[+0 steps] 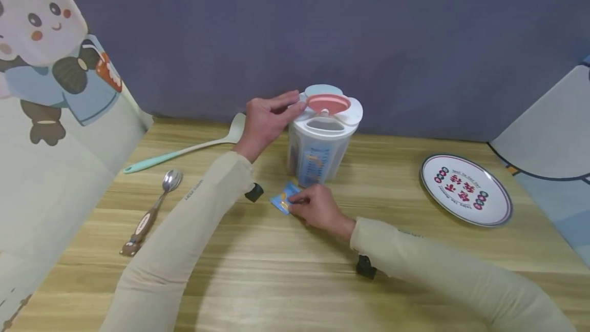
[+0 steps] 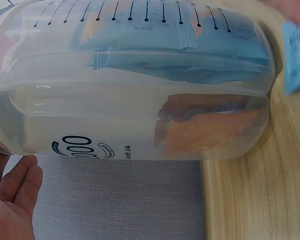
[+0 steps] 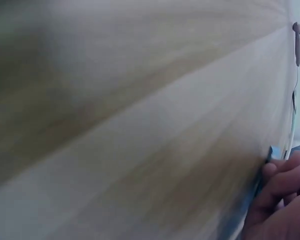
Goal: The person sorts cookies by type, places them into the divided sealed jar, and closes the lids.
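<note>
A clear plastic storage canister (image 1: 338, 150) with a white lid stands near the back of the table, upright. Its lid has a pink oval part (image 1: 328, 103) and a grey-looking oval recess (image 1: 324, 125) at the front. Through the wall show blue packets (image 2: 225, 65) and, in a separate compartment, orange packets (image 2: 210, 132). My left hand (image 1: 269, 119) rests its outstretched fingers on the left side of the lid. In front of the canister's base, my right hand (image 1: 320, 209) pinches a small blue packet (image 1: 282, 201) close over the table.
Left of the canister lie a spatula with a mint handle (image 1: 154, 162) and a metal spoon with a brown handle (image 1: 146, 222). A white plate (image 1: 465, 191) with red characters sits at the right. Behind rises a grey-blue panel (image 1: 392, 40).
</note>
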`<action>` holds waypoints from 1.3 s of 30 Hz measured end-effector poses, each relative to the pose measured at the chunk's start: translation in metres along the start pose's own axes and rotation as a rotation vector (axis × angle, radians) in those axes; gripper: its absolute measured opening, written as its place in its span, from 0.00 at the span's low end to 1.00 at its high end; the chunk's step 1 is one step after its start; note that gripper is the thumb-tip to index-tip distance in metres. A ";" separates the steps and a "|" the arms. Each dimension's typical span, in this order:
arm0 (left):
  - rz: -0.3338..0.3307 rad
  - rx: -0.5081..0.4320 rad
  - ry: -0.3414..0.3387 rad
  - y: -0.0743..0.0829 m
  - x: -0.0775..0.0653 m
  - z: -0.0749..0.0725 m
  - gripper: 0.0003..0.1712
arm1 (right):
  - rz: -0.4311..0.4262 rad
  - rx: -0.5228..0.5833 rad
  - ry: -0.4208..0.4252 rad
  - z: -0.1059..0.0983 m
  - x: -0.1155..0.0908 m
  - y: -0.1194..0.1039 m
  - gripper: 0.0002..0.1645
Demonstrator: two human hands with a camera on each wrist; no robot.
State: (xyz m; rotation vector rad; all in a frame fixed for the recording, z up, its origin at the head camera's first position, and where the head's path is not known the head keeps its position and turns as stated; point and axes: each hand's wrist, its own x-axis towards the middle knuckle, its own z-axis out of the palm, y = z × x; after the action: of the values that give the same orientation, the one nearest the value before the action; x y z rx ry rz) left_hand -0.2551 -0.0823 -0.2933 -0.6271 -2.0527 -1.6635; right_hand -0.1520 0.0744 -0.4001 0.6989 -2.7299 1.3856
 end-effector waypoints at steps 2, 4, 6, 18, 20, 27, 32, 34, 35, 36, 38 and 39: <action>-0.013 -0.002 0.001 -0.001 0.000 -0.001 0.21 | 0.003 -0.018 -0.027 -0.005 -0.005 0.001 0.08; -0.023 -0.009 0.006 -0.001 -0.001 -0.001 0.22 | 0.014 -0.024 -0.062 -0.010 -0.010 0.001 0.08; -0.038 -0.017 0.009 -0.002 -0.001 -0.001 0.22 | 0.023 -0.018 -0.097 -0.014 -0.017 0.002 0.07; -0.058 0.013 -0.009 -0.002 -0.003 0.001 0.20 | 0.148 0.140 -0.155 -0.035 -0.037 0.012 0.09; -0.056 0.009 -0.009 -0.003 -0.003 0.001 0.19 | 0.180 0.135 -0.109 -0.035 -0.036 0.015 0.10; -0.040 -0.005 -0.005 -0.001 -0.003 0.001 0.20 | 0.207 0.054 -0.035 -0.030 -0.037 0.021 0.16; -0.029 -0.008 -0.004 0.000 -0.003 0.001 0.21 | 0.120 -0.025 -0.004 -0.028 -0.037 0.023 0.19; -0.024 -0.007 -0.002 0.000 -0.002 0.001 0.22 | 0.083 -0.044 0.007 -0.028 -0.036 0.023 0.20; -0.023 -0.009 -0.001 0.000 -0.002 0.001 0.22 | 0.069 -0.051 0.008 -0.028 -0.035 0.023 0.20; -0.021 -0.011 0.001 0.001 -0.001 0.001 0.22 | 0.056 -0.058 0.010 -0.028 -0.035 0.022 0.20; -0.021 -0.011 0.005 0.001 -0.001 0.001 0.22 | 0.033 -0.068 0.007 -0.029 -0.034 0.021 0.19; -0.024 -0.009 0.006 0.001 -0.001 0.001 0.21 | 0.025 -0.074 0.004 -0.029 -0.033 0.020 0.19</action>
State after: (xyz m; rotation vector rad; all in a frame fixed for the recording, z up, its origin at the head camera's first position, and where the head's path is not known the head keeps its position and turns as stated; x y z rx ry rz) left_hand -0.2542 -0.0810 -0.2931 -0.6016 -2.0575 -1.6870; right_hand -0.1359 0.1201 -0.4045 0.6596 -2.7799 1.2811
